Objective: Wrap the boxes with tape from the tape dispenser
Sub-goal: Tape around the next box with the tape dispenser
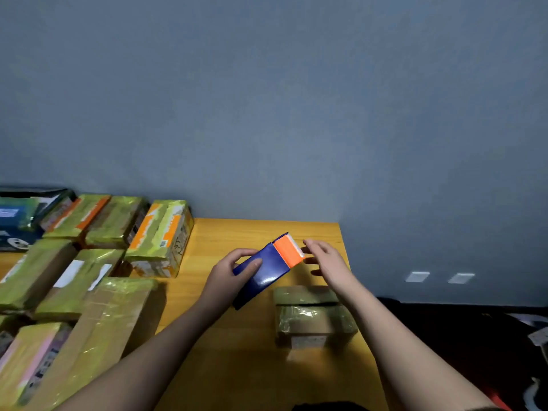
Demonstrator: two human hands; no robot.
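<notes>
Wrapped boxes crowd the left side of the table. Left hand grips the blue-and-orange box, tilted, lifted above the table. Right hand is spread loose beside the orange end, holding nothing. No tape dispenser in view (possibly out of frame). Best to keep the box steady and turn it to a flat face. Small taped box sits near the table's right edge; bare room lies centre and front.

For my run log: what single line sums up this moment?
left hand grips blue-orange box | right hand open at its end | taped box on table
</notes>
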